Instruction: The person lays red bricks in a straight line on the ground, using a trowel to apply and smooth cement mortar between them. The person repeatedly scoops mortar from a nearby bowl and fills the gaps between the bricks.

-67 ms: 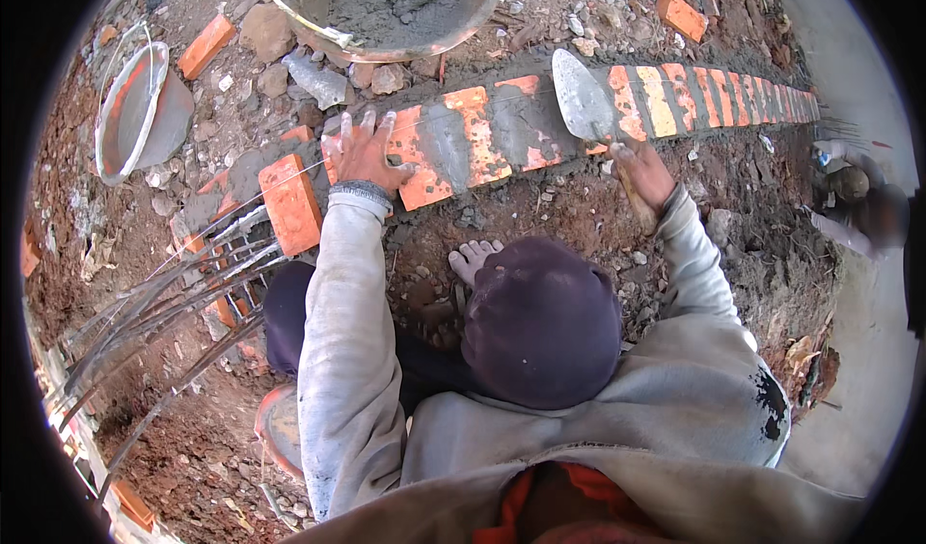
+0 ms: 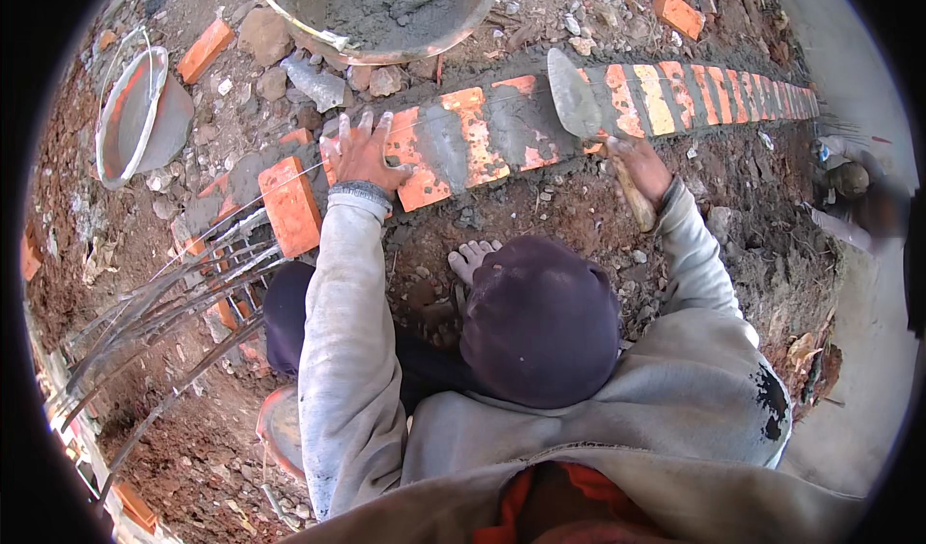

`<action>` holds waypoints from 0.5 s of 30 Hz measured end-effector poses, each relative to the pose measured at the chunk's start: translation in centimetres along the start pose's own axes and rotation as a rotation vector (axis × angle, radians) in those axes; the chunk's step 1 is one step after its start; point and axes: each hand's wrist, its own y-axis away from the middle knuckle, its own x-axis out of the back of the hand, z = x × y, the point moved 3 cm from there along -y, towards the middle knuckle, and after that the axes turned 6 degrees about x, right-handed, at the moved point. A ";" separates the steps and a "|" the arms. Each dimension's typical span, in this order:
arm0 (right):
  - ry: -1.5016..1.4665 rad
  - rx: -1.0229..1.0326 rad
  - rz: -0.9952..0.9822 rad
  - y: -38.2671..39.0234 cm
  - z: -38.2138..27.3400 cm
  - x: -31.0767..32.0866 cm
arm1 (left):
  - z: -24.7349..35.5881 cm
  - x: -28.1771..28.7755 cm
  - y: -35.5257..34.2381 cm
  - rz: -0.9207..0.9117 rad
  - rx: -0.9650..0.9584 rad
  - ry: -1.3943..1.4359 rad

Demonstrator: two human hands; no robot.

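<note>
My left hand lies with fingers spread on top of a brick at the left part of a curved brick course. Grey mortar fills the joints and smears several brick tops. My right hand is wrapped round the wooden handle of a trowel, whose pointed, mortar-coated blade is over the course, angled away from me. Left of my left hand, a loose orange brick rests at an angle near the course's end. A thin string runs along the bricks, passing over that brick.
Beyond the course stands a large tub of wet mortar; a tipped bucket is at the left. Steel bars jut out at lower left. Stones and loose bricks lie about. Another person is at the far right.
The trowel blade has shifted slightly left and turned a little, its handle tilting with my right hand. My left hand stays on the brick.
</note>
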 end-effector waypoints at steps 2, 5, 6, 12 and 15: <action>-0.029 -0.107 -0.036 -0.2 -0.6 -1.8 | 0.7 0.5 -0.7 0.005 0.016 -0.047; 0.362 0.053 -0.298 0.0 0.9 -6.3 | 1.1 1.0 -0.8 0.008 0.039 -0.087; 0.543 0.197 -0.290 0.1 1.0 -6.5 | 1.1 1.0 -0.7 0.011 0.052 -0.091; 1.003 0.218 0.032 -1.2 0.6 0.2 | 1.0 3.2 0.7 0.036 0.136 -0.193; 0.858 0.170 0.094 -3.1 6.3 6.7 | 1.3 5.6 1.3 0.221 0.100 -0.069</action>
